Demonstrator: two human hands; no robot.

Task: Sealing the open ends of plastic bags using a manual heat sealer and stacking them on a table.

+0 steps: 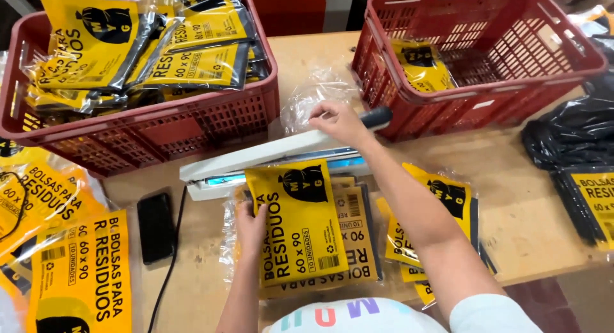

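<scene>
While the right hand [339, 121] presses the white sealer arm [256, 155] down, its grip closed over the bar near the black handle [376, 117], the left hand [251, 225] pins the yellow-labelled packet [300, 221] flat, fingers spread on its left edge. The packet's long axis runs away from the person, top end under the sealer; red crates [147, 131] of like packets stand behind on the tabletop [511, 199].

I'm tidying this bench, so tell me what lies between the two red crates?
In the head view, crumpled clear plastic film lies on the wooden table between the left red crate and the right red crate.
</scene>
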